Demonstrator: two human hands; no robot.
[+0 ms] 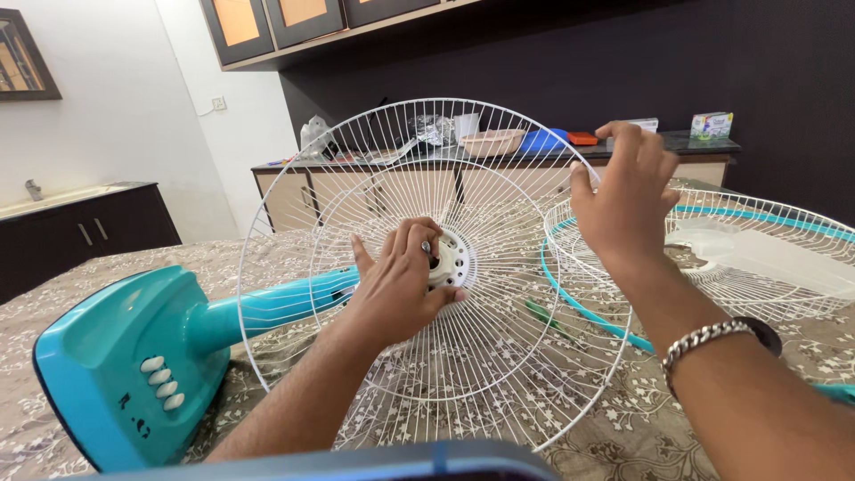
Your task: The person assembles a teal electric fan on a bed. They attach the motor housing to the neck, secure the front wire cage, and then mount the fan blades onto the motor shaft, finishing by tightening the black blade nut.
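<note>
A white wire fan guard (499,356) stands upright on the patterned surface, fixed to a teal fan lying on its side. My left hand (399,285) is curled around the white hub (452,260) at the guard's centre, gripping it. My right hand (625,200) holds the guard's outer rim at its upper right, fingers hooked over the wire. A metal chain bracelet (708,338) sits on my right wrist.
The teal fan base (116,365) with several white buttons lies at the left. A second wire guard with a teal ring (757,249) and a clear blade lies flat at the right. A counter (499,151) with bowls and boxes stands behind.
</note>
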